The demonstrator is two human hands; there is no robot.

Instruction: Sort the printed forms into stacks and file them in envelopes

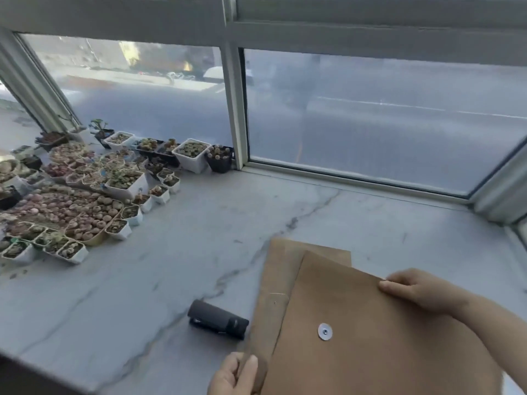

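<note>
Both hands pinch the kraft envelopes (370, 337) over the marble sill's (171, 266) near right edge, left hand (233, 374) low, right hand (413, 289) high, and the loosely fanned lower envelope (281, 280) could slip onto the stapler (218, 323).

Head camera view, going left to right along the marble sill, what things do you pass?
Succulent pots → black stapler → left hand → brown envelopes → right hand.

Brown envelopes (370, 323), grey-veined white sill (199, 252)
</note>
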